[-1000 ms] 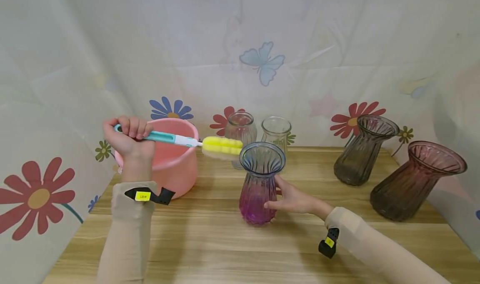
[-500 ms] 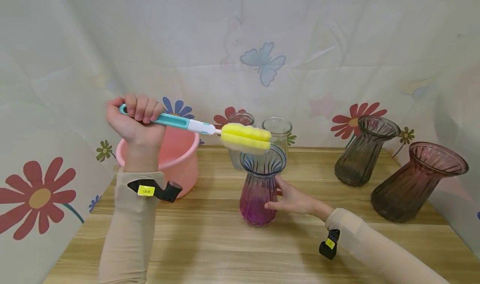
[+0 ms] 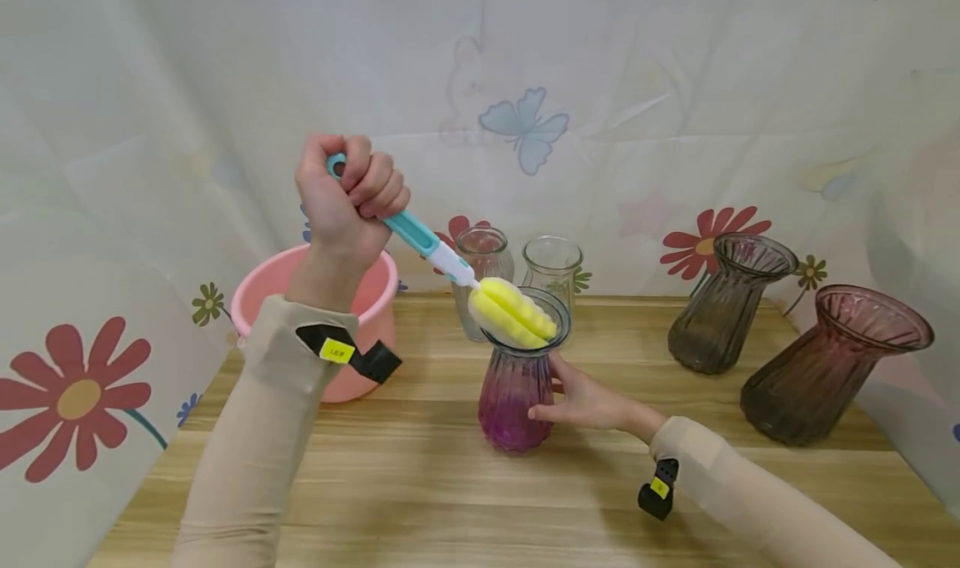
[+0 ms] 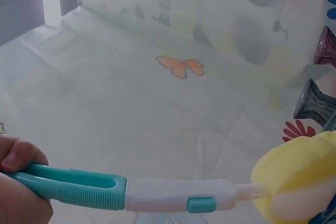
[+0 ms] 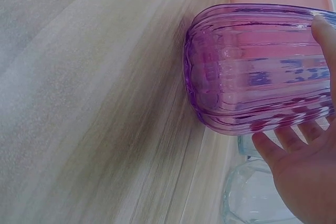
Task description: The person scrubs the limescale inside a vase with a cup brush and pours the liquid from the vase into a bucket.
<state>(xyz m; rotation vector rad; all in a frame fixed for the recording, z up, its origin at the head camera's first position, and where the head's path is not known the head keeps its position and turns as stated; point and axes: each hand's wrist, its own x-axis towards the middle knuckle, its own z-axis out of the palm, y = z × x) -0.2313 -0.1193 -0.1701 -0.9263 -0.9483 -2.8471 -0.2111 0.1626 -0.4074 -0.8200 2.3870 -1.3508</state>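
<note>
My left hand (image 3: 348,188) is raised over the pink bucket and grips the teal handle of a sponge bottle brush (image 3: 450,261). The brush slants down to the right, and its yellow and white sponge head (image 4: 299,182) lies over the mouth of a blue-to-purple ribbed glass vase (image 3: 516,401). That vase stands upright on the table. My right hand (image 3: 588,397) holds its lower body from the right, thumb in front and fingers behind. In the right wrist view, the thumb and fingers of the right hand (image 5: 310,166) lie around the purple glass (image 5: 252,72).
A pink bucket (image 3: 375,359) stands at the left. Two clear glass vessels, one a goblet (image 3: 480,243) and one a jar (image 3: 553,255), are behind the vase. A grey vase (image 3: 708,326) and a pink-grey vase (image 3: 810,384) stand at the right of the wooden table (image 3: 450,501).
My left hand has moved right and up, tilting the brush from nearly level to steeply downward. Its sponge head has come to the vase mouth. The right hand and vase have stayed put.
</note>
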